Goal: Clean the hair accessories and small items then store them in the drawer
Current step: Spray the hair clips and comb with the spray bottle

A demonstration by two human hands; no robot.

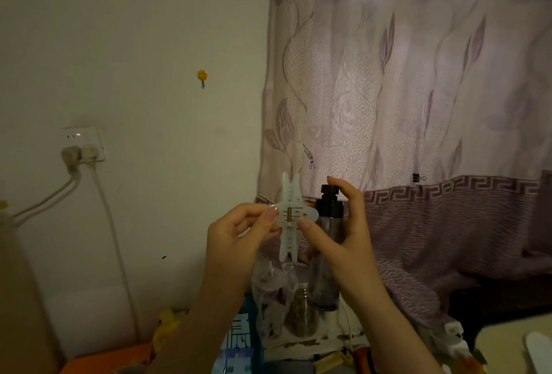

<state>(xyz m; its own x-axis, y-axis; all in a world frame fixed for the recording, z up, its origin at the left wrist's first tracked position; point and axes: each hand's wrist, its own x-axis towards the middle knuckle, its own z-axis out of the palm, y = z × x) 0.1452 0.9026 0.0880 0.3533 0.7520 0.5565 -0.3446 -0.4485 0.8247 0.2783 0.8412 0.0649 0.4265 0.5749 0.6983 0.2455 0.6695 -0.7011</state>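
Centre frame: left hand (239,230) and right hand (334,224) each pinch a side of translucent white hair claw clip (291,218), held raised. Judged early: still handling clip; drawer not visible, nothing stored.

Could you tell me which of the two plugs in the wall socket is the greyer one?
The left plug is greyer; the right plug beside it in the socket is white.

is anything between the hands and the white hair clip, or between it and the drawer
Nothing lies between them: the left hand and right hand both pinch the white hair clip at its middle. No drawer is in view, so that path cannot be judged.
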